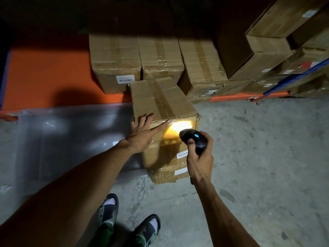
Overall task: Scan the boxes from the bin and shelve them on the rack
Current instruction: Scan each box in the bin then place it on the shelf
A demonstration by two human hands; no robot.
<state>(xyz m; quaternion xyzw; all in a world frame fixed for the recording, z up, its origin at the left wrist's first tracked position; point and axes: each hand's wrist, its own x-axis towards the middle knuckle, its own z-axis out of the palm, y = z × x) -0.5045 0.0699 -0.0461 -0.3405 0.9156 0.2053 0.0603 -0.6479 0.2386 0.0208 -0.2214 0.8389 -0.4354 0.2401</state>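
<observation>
From the head view, our left hand (pixel 142 133) lies flat, fingers spread, on the top brown taped cardboard box (pixel 162 100) of a floor stack beside the orange rack shelf (pixel 48 73). Our right hand (pixel 200 155) grips a black handheld scanner (pixel 194 139); its glare hides the box face. White barcode labels (pixel 182 154) below are too small to read.

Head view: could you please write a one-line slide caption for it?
Left hand steadies the top box of a stack while the right hand aims a lit scanner at its front.
</observation>
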